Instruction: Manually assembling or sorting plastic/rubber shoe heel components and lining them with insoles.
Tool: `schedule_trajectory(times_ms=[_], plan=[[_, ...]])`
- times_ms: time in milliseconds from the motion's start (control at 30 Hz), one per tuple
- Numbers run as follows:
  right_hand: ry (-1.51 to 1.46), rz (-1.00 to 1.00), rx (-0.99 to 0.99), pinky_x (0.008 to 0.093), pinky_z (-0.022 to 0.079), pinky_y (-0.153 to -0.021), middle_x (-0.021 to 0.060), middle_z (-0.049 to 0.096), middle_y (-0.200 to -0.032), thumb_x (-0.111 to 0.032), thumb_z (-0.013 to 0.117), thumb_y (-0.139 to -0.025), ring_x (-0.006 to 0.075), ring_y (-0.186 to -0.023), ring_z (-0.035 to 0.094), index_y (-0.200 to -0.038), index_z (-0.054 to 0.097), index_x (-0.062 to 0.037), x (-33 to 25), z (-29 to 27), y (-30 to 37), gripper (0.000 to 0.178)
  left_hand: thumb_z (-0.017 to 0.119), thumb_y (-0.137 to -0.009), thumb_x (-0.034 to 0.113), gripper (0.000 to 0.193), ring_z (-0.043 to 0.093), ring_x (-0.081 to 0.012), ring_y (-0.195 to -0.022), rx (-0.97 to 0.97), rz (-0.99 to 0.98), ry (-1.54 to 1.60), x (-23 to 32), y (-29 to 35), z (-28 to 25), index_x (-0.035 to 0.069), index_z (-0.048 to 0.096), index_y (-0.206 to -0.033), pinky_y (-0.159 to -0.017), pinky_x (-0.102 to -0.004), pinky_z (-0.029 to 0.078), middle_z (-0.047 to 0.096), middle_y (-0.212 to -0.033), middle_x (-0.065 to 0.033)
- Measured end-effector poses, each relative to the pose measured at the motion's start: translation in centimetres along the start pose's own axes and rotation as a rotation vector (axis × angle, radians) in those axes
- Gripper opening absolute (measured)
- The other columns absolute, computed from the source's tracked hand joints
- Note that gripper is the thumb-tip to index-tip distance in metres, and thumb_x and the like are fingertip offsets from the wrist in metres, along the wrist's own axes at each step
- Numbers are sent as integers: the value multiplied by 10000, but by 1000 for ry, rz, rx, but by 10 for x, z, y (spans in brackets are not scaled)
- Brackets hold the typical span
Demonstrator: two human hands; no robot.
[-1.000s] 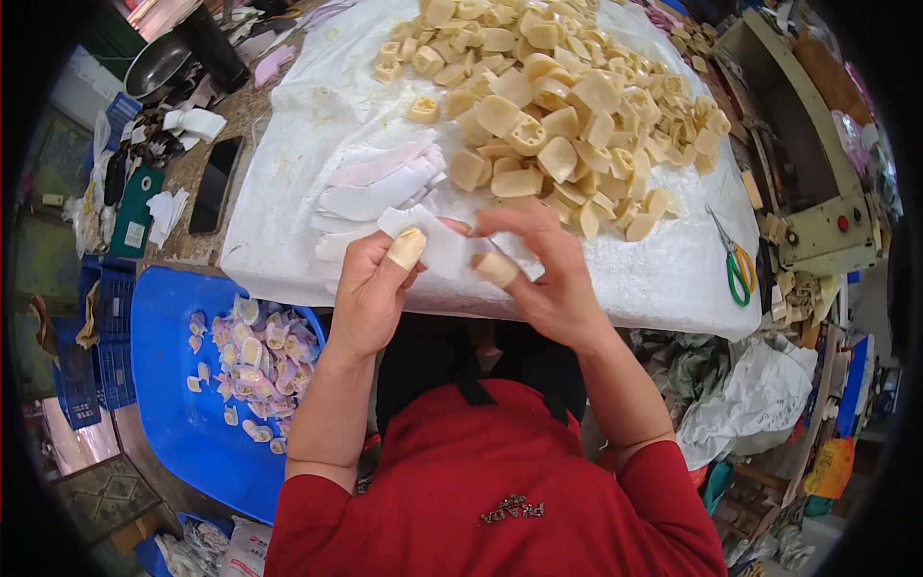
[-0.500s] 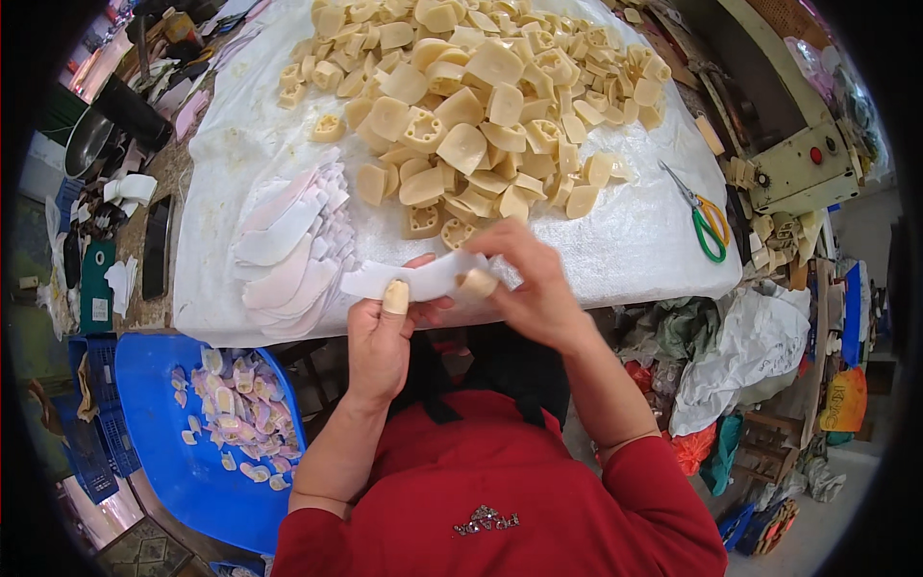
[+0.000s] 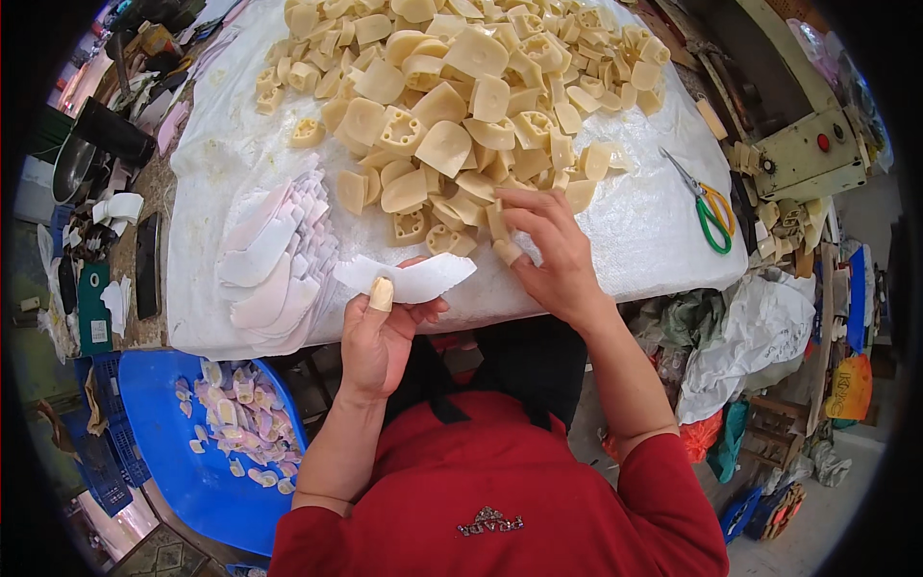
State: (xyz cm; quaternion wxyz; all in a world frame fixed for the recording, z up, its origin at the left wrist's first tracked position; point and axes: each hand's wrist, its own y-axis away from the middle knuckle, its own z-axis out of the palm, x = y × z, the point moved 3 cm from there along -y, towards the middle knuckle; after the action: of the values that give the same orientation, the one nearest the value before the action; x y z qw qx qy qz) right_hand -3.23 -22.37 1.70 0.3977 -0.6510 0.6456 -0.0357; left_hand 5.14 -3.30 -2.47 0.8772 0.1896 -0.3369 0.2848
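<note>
Cluttered workshop; table under a white sheet (image 3: 625,279) fills the upper middle of the frame. Pile of glossy beige pieces (image 3: 444,147) across top centre, some showing holes in their faces. Left hand (image 3: 377,348), just below frame centre, grips a curved white strip (image 3: 428,280) thumb on top, fingers underneath; strip runs crosswise, right end free, one edge toothed. Right hand (image 3: 558,258), right of centre, has thumb and fingers curled around a narrow beige piece (image 3: 496,220) at the pile's near edge; can't tell if it's actually pinched or just touched. Beige covers on both thumbs. Overlapping stack of white and pale pink strips (image 3: 274,255) left of centre, near the sheet's front left corner. Scissors (image 3: 712,216), one green and one orange handle, lie at right on the sheet. Lower left: blue tub (image 3: 159,438) holding small pinkish pieces (image 3: 252,412). Dark phone-like slab (image 3: 148,264) at left edge of table. Upper right: greenish machine housing (image 3: 812,159) with a red button. Crumpled white plastic (image 3: 750,351) below it, right side.
</note>
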Motion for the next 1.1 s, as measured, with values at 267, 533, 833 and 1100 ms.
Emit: schedule_trajectory(times_ms=[267, 533, 833, 1100], plan=[[1, 370, 134, 357, 467, -755, 129, 527, -928, -61, 766, -651, 281, -877, 527, -1054, 580, -22, -6, 9, 22, 445, 427, -978, 302, 470, 619, -251, -925, -13, 25, -25, 0, 2, 1, -90, 480, -1234, -777, -331, 475, 567, -1187, -184], [171, 267, 177, 368, 436, -701, 109, 500, -908, -59, 788, -574, 276, -836, 490, -1037, 589, -43, 0, 14, 40, 505, 421, -984, 295, 460, 606, -253, -978, -26, 58, -29, -7, 2, 5, -73, 470, -1257, -800, -333, 475, 556, -1211, -179], [163, 37, 99, 364, 464, -769, 132, 568, -1027, 129, 612, -583, 324, -958, 517, -1075, 568, -54, -5, 6, 43, 527, 409, -991, 259, 437, 599, -228, -956, 18, 57, 44, -4, 3, 3, -72, 452, -1275, -761, -322, 476, 572, -1184, -168], [-457, 144, 255, 342, 484, -733, 138, 625, -940, 76, 678, -723, 276, -835, 593, -1010, 565, -20, -56, -6, 16, 324, 474, -966, 234, 418, 603, -232, -975, 138, 153, -81, 6, 13, 13, -82, 478, -1239, -839, -351, 485, 589, -1148, -165]])
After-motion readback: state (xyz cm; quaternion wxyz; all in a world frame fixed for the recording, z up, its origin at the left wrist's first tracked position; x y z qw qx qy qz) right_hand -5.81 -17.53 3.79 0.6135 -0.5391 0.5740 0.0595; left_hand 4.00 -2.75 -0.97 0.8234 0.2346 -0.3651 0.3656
